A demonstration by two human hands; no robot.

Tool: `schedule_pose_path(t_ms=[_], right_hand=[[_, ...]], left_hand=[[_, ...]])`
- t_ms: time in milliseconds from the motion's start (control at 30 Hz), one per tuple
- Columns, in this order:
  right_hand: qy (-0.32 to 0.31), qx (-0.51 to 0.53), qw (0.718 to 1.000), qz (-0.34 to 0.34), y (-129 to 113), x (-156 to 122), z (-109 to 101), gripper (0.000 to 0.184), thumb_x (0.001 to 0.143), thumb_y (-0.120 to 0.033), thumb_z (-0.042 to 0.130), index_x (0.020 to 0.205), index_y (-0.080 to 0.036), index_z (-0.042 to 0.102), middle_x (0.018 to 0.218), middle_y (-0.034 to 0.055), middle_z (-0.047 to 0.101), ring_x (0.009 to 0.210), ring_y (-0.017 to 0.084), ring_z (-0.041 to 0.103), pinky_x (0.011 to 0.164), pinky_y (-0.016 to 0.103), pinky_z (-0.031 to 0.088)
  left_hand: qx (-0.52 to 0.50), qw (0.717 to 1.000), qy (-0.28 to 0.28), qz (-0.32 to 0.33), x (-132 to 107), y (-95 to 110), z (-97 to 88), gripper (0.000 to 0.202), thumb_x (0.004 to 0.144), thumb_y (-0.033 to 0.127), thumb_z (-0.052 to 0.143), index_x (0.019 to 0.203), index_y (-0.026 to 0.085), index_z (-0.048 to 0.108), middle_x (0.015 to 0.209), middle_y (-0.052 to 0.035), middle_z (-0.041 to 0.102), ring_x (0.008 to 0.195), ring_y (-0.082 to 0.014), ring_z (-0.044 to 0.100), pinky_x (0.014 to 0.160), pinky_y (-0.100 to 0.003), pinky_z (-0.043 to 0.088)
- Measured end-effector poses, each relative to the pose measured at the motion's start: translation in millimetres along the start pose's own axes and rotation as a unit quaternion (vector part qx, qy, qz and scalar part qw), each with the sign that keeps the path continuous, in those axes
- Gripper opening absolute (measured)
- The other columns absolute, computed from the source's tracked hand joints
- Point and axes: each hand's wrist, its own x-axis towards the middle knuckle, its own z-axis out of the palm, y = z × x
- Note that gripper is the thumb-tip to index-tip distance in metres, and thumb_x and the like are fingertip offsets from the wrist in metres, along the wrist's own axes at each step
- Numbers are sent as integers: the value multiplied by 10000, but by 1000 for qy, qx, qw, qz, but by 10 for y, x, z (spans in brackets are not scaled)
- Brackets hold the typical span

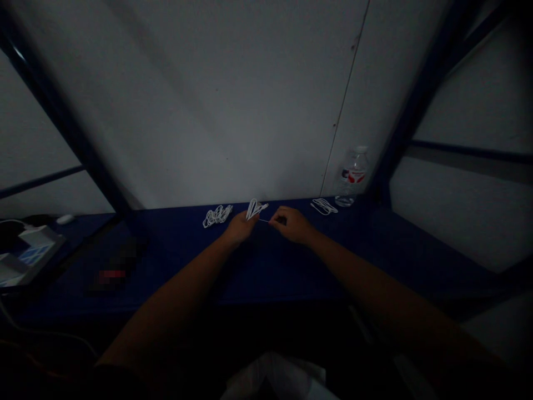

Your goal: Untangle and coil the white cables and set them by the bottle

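Observation:
A folded white cable (253, 209) stands up out of my left hand (240, 228), whose fingers are closed round its lower part. From there a short stretch of the cable runs across to my right hand (291, 224), which pinches it between thumb and fingertips. Just left of my left hand a coiled white cable (217, 216) lies on the blue surface (266, 272). Another looped white cable (323, 206) rests to the right of my right hand, near the wall. The light is dim, so the cable ends are hard to make out.
A clear plastic bottle (352, 176) with a red and white label stands at the back right. Power strip and white plugs (35, 250) lie at the far left. Blue metal posts (62, 105) flank the pale wall (233, 100). A blurred dark object (114, 266) lies on the left.

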Motion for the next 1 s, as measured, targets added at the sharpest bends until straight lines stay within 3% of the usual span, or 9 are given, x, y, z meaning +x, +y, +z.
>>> schedule_pose_path(t_ms=[133, 200, 300, 400, 500, 600, 800, 900, 1000], right_hand=[[-51, 15, 997, -58, 46, -27, -188, 139, 850, -286, 613, 812, -164, 668, 794, 34, 589, 680, 130, 536, 630, 260, 419], [-55, 24, 996, -68, 43, -36, -288, 151, 857, -299, 605, 810, -170, 668, 794, 36, 588, 684, 134, 533, 635, 266, 421], [-11, 75, 996, -41, 26, -30, -315, 205, 867, -355, 594, 809, -170, 662, 789, 35, 595, 674, 136, 535, 616, 267, 423], [23, 115, 993, -12, 9, -14, -179, 246, 863, -398, 596, 807, -169, 664, 767, 26, 596, 658, 132, 537, 596, 259, 418], [-6, 110, 994, -6, -11, -15, -4, 229, 858, -381, 607, 815, -169, 683, 746, 19, 601, 635, 123, 536, 582, 248, 409], [-37, 88, 995, -13, -40, -35, 97, 199, 861, -347, 613, 834, -170, 699, 767, 25, 621, 631, 118, 544, 578, 242, 407], [-42, -24, 996, -71, -122, -64, 43, 169, 875, -335, 610, 884, -201, 712, 841, 40, 681, 748, 155, 595, 705, 286, 434], [-8, -84, 992, -97, -168, -65, -52, 224, 886, -391, 596, 906, -204, 719, 863, 65, 668, 813, 188, 593, 754, 322, 443], [2, -112, 981, -158, -207, -65, -117, 266, 891, -390, 594, 1068, -222, 699, 1013, 91, 652, 952, 221, 577, 843, 369, 447]], left_hand=[[-154, 974, -142, -86, 3, -61, -48, 389, 894, 538, 506, 964, 160, 563, 573, 62, 343, 448, -76, 294, 454, -216, 234], [-196, 961, -171, -99, 16, -86, -86, 389, 903, 549, 487, 953, 166, 539, 582, 76, 285, 440, -63, 242, 443, -208, 187], [-209, 955, -173, -119, 26, -101, -124, 387, 902, 554, 489, 954, 172, 515, 593, 80, 278, 444, -58, 226, 443, -206, 162], [-194, 953, -200, -121, 4, -97, -120, 414, 860, 570, 556, 954, 169, 512, 599, 80, 292, 463, -56, 233, 453, -205, 169], [-191, 946, -240, -102, -30, -94, -94, 447, 790, 572, 650, 935, 173, 510, 603, 82, 298, 480, -56, 242, 464, -206, 184], [-174, 949, -244, -95, -43, -99, -74, 474, 769, 599, 656, 924, 175, 511, 604, 77, 319, 485, -59, 253, 466, -211, 195], [-136, 957, -239, -87, -32, -85, -70, 517, 786, 664, 582, 907, 163, 543, 594, 74, 317, 479, -63, 250, 456, -214, 192], [-119, 958, -247, -86, -50, -58, -79, 516, 789, 658, 583, 902, 154, 573, 570, 74, 310, 469, -67, 245, 454, -223, 191], [-110, 956, -259, -88, -81, -29, -91, 488, 802, 633, 582, 865, 149, 590, 553, 67, 315, 461, -70, 247, 454, -233, 187]])
